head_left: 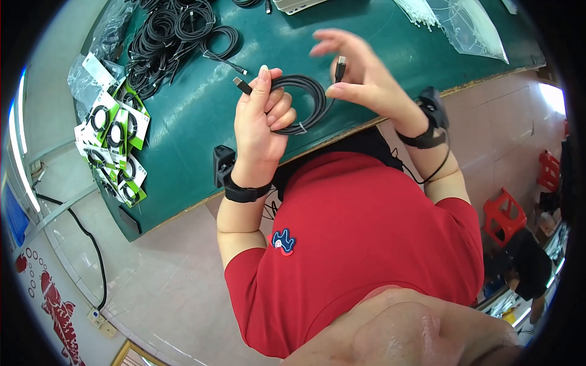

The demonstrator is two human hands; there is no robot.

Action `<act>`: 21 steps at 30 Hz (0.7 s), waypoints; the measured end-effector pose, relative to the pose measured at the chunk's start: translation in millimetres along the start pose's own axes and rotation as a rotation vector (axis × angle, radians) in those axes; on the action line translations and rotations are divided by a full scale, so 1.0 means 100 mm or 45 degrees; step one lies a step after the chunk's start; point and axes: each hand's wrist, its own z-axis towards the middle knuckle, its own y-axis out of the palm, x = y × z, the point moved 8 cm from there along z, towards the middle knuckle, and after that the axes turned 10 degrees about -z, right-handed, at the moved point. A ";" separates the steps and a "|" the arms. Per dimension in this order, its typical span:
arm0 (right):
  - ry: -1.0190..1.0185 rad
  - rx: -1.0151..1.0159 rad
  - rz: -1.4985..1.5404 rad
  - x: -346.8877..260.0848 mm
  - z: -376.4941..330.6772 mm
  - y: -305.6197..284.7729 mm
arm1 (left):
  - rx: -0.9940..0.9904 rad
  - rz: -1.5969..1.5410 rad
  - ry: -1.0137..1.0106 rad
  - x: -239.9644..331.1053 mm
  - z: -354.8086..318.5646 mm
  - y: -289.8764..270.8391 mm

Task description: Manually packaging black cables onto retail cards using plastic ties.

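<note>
My left hand is closed around a coiled black braided cable, with its thumb up and a dark plug sticking out beside it. A small tie binds the lower part of the coil. The cable's other plug stands up by my right hand. There the cable passes behind my right thumb, which seems to pinch it against a curled finger. The upper fingers of that hand are raised, spread and slightly blurred.
A heap of coiled black cables lies at the far left of the green table. Carded cables in green-and-white packaging pile up at its left edge. White ties and a clear plastic bag lie far right. Red stools stand beyond.
</note>
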 end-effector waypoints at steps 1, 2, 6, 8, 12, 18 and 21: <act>-0.333 0.263 -0.378 -0.26 -0.03 -0.19 | 0.060 0.021 -0.036 0.03 -0.01 -0.02; -0.339 0.262 -0.378 -0.33 -0.04 -0.24 | 0.119 0.042 -0.074 0.04 -0.01 -0.03; -1.015 -0.377 -1.011 -0.77 -0.25 0.20 | 0.161 0.122 -0.211 0.02 -0.03 -0.01; -1.043 -0.549 -1.236 -0.72 -0.30 0.34 | 0.142 0.154 -0.289 -0.02 -0.02 0.02; -1.084 -0.723 -1.492 -0.68 -0.37 0.46 | 0.094 0.264 -0.499 -0.13 -0.01 0.11; -1.084 -0.893 -1.534 -0.62 -0.46 0.54 | 0.016 0.498 -0.680 -0.26 -0.01 0.22; -1.097 -0.838 -1.440 -0.61 -0.50 0.51 | -0.122 0.462 -0.785 -0.27 0.09 0.23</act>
